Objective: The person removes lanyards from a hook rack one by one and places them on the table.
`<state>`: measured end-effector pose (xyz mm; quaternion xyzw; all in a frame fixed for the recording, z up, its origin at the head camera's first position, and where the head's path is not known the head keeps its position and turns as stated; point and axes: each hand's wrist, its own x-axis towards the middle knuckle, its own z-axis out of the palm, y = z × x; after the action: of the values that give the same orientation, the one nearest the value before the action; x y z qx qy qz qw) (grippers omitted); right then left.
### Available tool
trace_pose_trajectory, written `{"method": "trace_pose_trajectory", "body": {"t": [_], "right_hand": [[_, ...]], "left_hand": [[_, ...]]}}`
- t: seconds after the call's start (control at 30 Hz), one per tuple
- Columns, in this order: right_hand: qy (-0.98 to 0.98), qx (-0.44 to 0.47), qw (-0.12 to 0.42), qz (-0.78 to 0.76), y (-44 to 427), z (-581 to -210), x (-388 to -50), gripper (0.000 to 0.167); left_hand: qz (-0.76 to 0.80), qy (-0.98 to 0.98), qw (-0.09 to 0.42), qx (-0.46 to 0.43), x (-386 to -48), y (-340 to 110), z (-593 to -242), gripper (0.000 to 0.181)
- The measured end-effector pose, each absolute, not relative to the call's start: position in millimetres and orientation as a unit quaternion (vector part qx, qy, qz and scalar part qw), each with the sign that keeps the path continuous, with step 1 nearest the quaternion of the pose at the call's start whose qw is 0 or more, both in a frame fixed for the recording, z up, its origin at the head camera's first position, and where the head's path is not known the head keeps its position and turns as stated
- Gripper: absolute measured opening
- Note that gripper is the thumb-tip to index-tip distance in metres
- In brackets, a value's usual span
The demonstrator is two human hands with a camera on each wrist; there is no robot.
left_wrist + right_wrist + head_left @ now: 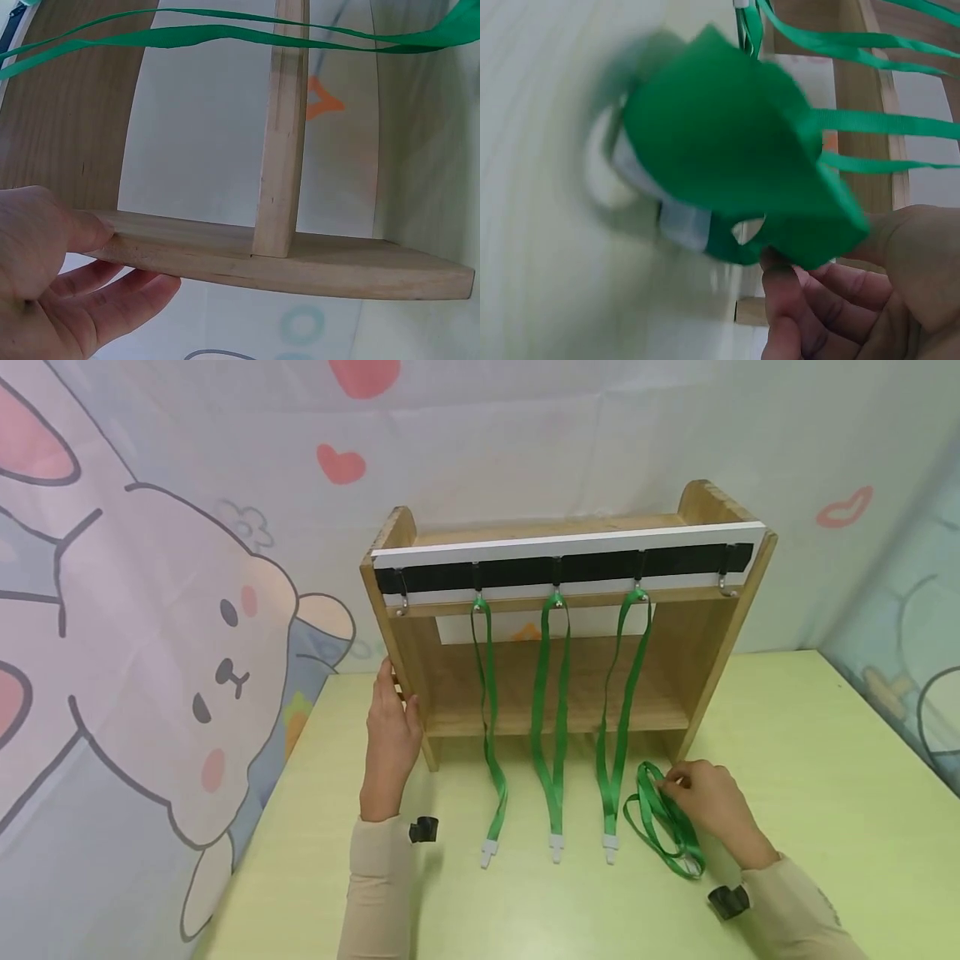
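My left hand (pixel 393 745) holds the left side board of a small wooden shelf (pixel 513 689); the left wrist view shows the thumb on one face of the board (pixel 337 277) and fingers on the other. At the shelf's front right foot, my right hand (pixel 708 797) pinches a looped green lanyard (pixel 663 818) low over the table. Close up, its green band (pixel 712 127) and pale plastic clip (pixel 685 225) look blurred. Three more green lanyards, left (pixel 489 693), middle (pixel 538 718) and right (pixel 626 710), hang from hooks with white clips at their lower ends.
Across the shelf's top front runs a white rail (pixel 570 541) with a black strip and several metal hooks. The far left hook (pixel 402 603) and far right hook (pixel 725 585) are bare. The yellow-green table (pixel 540 918) meets a cartoon-printed cloth (pixel 525 452) behind the shelf.
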<state>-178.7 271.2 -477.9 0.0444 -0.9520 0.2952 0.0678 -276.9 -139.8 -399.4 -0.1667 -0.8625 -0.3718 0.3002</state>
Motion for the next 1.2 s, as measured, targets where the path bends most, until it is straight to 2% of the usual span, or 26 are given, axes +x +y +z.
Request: {"method": "trace_pose_trajectory", "body": {"t": [0.27, 0.53, 0.7, 1.0, 1.2], "right_hand": [[-0.953, 0.034, 0.058, 0.295, 279, -473, -183, 0.027], [-0.956, 0.033, 0.058, 0.286, 283, -461, -184, 0.024], [-0.948, 0.053, 0.109, 0.295, 277, -438, -180, 0.021], [-0.921, 0.074, 0.233, 0.302, 259, -391, -182, 0.021], [-0.894, 0.082, 0.318, 0.305, 248, -374, -186, 0.013]], "left_hand": [[-0.372, -0.859, 0.309, -0.166, -277, -143, -396, 0.058], [-0.375, -0.858, 0.308, -0.169, -280, -143, -396, 0.058], [-0.379, -0.859, 0.301, -0.166, -279, -142, -399, 0.059], [-0.379, -0.861, 0.297, -0.165, -277, -139, -399, 0.059], [-0.376, -0.860, 0.301, -0.166, -276, -139, -398, 0.059]]}}
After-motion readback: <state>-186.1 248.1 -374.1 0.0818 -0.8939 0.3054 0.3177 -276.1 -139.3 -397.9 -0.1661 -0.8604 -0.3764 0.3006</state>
